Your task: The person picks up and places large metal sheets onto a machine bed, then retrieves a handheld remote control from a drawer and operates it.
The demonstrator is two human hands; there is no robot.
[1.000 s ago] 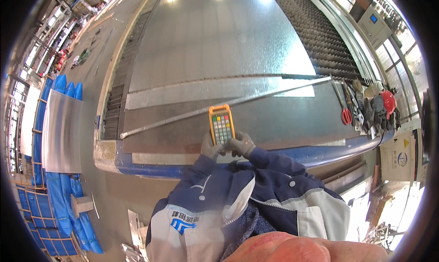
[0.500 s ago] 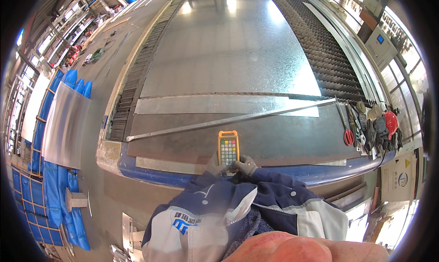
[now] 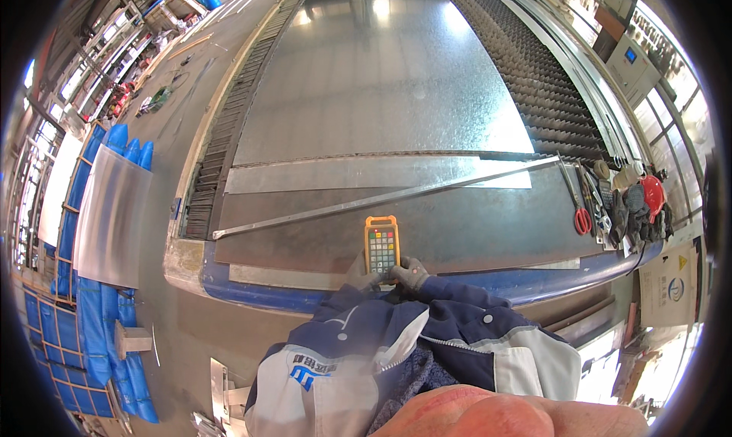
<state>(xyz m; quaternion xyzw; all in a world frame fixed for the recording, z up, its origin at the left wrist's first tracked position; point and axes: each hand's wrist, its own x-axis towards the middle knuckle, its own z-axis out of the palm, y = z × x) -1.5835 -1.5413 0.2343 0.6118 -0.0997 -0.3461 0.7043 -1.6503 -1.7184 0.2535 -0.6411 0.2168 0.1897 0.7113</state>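
A yellow-framed handheld remote control [image 3: 382, 246] with rows of buttons is held upright before my body, at the near edge of a large cutting table. My left hand [image 3: 358, 274], in a grey glove, grips its lower left side. On the lower right, my gloved right hand [image 3: 412, 274] is closed round it, the thumb by the bottom buttons. Beyond the remote lies a dark metal plate [image 3: 320, 246], with a long metal bar [image 3: 381, 198] slanting across it. A large shiny metal sheet [image 3: 366, 94] covers the bed farther off.
Red-handled scissors [image 3: 582, 220], several hand tools, dark gloves [image 3: 630, 216] and a red helmet-like object [image 3: 653, 196] crowd the table's right corner. Slatted bed [image 3: 549, 94] shows along the right. At left stand metal sheets [image 3: 114, 216] against blue-wrapped bundles [image 3: 95, 322]. A grey control cabinet [image 3: 633, 67] stands far right.
The view has shifted slightly, so the surroundings sit a little differently in the picture. Both hands keep their hold on the remote control, with hardly any movement.
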